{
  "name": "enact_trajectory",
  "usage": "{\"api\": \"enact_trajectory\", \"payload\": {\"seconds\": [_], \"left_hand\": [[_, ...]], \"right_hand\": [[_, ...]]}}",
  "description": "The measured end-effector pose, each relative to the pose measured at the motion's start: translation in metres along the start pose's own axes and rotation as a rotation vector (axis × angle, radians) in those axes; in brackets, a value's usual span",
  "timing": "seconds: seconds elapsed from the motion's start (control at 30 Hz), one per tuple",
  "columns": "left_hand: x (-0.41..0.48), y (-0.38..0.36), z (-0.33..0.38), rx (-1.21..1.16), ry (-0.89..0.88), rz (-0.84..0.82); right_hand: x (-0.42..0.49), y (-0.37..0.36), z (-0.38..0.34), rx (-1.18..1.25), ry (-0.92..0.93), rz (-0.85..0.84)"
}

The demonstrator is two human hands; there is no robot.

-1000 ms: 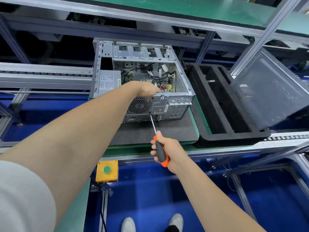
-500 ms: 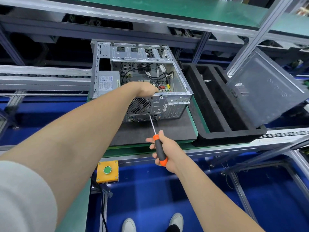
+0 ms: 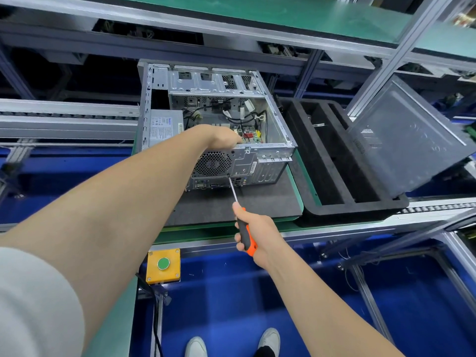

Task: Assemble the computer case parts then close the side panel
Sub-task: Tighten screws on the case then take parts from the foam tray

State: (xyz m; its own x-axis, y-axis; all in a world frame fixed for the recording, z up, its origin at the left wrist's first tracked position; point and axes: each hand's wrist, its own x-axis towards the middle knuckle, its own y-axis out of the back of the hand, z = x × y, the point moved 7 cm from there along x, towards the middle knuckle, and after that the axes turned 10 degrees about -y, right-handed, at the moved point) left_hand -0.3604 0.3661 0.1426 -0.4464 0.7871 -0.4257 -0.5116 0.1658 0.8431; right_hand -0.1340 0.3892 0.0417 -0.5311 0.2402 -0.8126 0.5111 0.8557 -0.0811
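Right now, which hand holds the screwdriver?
The right hand grips the orange-and-black screwdriver, tip at the silver computer case's rear fan grille. The left hand rests on the case's top edge.

Black foam tray [image 3: 332, 176], landmark: two long compartments, a small pale item in the far one, too small to identify. Left of the tray, dark grey mat [image 3: 257, 204] on a green-edged pallet. Below and left of the tray, yellow button box [image 3: 163, 265] with green push-button on the frame. Beneath the tray, blue floor [image 3: 231, 300]; white shoes [image 3: 270, 340] at bottom edge.
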Motion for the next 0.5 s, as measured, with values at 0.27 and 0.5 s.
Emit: {"api": "enact_trajectory", "payload": {"seconds": [0.27,0.5], "left_hand": [[-0.003,0.0,0.004,-0.018,0.004,0.023],[-0.003,-0.001,0.004,-0.021,0.026,0.04]], "right_hand": [[-0.003,-0.004,-0.006,-0.042,-0.02,-0.072],[-0.002,-0.007,-0.01,0.014,-0.008,-0.181]]}}
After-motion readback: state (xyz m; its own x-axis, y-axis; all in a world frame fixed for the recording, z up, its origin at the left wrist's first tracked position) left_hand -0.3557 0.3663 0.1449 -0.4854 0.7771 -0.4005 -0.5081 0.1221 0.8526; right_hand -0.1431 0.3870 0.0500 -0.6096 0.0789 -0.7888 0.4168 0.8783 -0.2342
